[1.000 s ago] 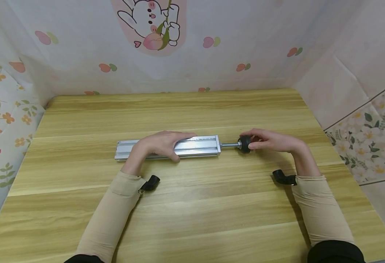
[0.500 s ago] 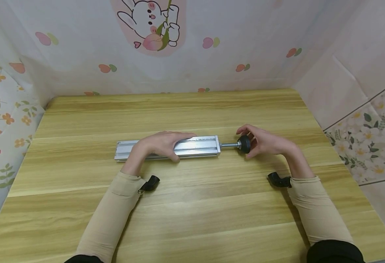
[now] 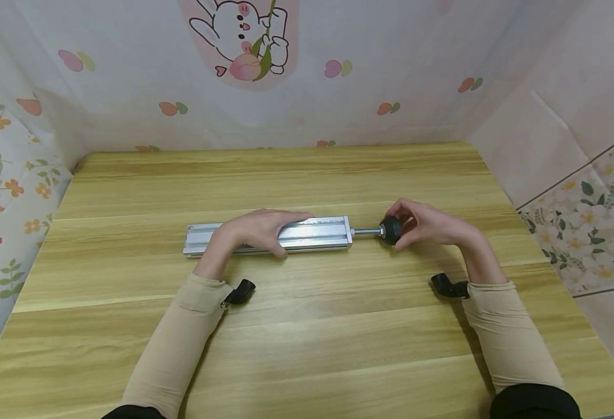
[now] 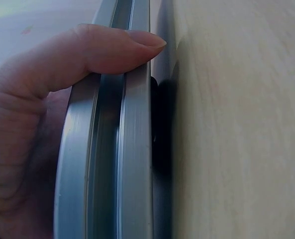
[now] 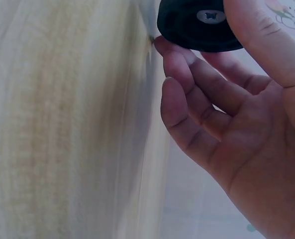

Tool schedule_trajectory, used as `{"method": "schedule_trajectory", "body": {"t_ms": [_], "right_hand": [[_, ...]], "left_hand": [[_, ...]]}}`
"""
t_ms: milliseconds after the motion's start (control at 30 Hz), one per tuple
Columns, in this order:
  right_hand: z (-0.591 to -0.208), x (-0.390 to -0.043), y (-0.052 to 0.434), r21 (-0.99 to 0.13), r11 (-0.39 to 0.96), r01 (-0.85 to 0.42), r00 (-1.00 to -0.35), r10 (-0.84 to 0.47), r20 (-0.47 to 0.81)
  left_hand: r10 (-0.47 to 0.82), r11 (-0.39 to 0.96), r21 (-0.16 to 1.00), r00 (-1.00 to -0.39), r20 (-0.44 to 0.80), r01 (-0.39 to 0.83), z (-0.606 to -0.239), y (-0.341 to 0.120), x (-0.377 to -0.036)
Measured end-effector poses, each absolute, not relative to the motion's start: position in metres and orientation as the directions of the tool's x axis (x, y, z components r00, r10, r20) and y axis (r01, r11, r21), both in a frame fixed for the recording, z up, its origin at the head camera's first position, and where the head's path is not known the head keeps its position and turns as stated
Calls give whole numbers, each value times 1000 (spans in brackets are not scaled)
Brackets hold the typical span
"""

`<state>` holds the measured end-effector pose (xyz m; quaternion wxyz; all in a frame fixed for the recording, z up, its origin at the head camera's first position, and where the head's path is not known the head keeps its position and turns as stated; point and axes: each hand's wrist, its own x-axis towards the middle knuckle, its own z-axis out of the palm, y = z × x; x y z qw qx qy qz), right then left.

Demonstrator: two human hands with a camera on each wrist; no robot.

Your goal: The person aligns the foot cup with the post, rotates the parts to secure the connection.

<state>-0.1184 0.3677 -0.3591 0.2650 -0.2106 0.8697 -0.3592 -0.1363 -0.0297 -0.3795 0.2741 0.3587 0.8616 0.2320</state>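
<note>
Close view along a grooved aluminium rail (image 4: 122, 164) lying on a pale wooden table (image 4: 237, 124). The left hand (image 4: 33, 124) holds the rail, its thumb (image 4: 117, 47) curled across the top. A dark shadow runs under the rail's edge.

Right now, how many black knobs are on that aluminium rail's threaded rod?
1. The black knob sits at the rod's right end, pinched by the right hand. The left hand covers part of the aluminium rail, so another could be hidden.

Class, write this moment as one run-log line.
left hand: holds aluminium rail on table | right hand: pinches black knob on rod
</note>
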Motion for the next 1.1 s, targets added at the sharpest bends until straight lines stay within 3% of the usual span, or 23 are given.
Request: {"method": "schedule_trajectory", "body": {"t_ms": [267, 533, 833, 1100], "right_hand": [[-360, -119, 375, -707, 664, -244, -755, -588, -292], [-357, -118, 378, -642, 731, -231, -734, -564, -378], [-354, -118, 379, -685, 699, -205, -701, -593, -395], [-358, -118, 364, -746, 643, -173, -745, -581, -328]], "left_hand": [[748, 632, 595, -591, -300, 497, -380, -30, -136], [749, 632, 589, -591, -299, 504, -381, -30, -137], [750, 631, 590, -590, -299, 504, -380, -29, -136], [746, 637, 591, -591, -308, 495, -380, -29, -136]]}}
